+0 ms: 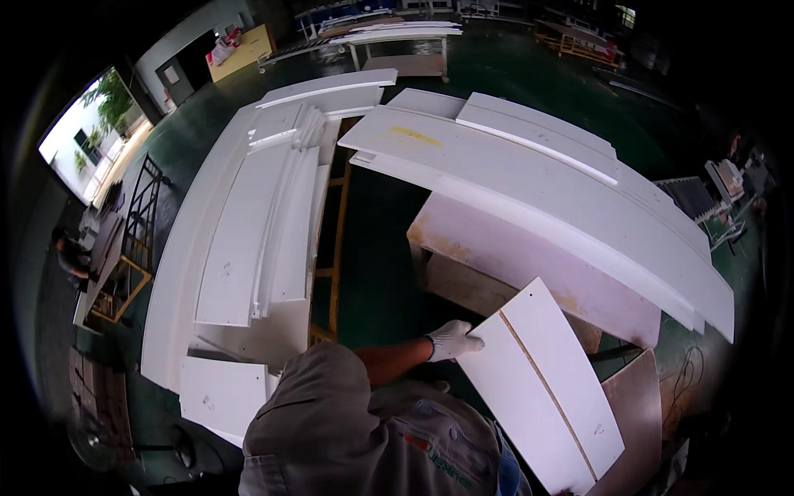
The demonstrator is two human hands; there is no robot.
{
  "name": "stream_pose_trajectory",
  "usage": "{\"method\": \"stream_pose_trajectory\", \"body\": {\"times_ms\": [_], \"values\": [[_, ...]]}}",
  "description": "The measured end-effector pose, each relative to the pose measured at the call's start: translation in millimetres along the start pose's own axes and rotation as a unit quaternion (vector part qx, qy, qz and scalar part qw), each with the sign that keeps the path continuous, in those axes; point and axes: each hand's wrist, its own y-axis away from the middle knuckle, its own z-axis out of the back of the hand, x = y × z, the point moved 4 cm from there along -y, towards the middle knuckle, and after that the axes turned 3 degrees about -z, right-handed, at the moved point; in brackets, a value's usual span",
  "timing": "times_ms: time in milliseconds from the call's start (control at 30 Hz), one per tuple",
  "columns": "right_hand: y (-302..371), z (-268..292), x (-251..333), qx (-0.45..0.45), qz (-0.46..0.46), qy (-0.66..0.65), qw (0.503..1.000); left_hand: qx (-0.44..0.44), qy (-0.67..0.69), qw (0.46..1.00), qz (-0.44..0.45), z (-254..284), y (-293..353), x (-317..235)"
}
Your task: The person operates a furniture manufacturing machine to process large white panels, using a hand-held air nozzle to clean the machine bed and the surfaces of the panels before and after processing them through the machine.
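A white board (542,388) with a narrow brown groove along its length tilts in front of my body, on the right. My left hand (453,341), in a white knit glove, is closed on the board's left edge near its far end. The grey sleeve (322,405) and bare forearm of that arm cross from the lower left. My right hand does not show. A brown panel (633,417) stands partly behind the board's right side.
Stacked white panels lie on a yellow-framed rack (335,248) at left. Beyond the held board, long white panels (521,174) overhang a pale pink block (513,256). A co-worker (73,256) stands far left. A loaded table (401,50) stands at the back.
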Motion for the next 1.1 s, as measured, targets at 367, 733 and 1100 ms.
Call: {"method": "stream_pose_trajectory", "body": {"times_ms": [367,733,1100], "values": [[46,-404,-36,0.392,-0.009,0.118,0.912,-0.441,0.090,0.893,-0.002,134,262,68],[480,-660,-309,0.731,-0.194,0.303,0.580,-0.790,0.279,0.546,-0.022,59,492,193],[686,-622,-532,0.743,-0.314,0.462,0.369,-0.860,0.342,0.371,0.075,135,460,226]]}}
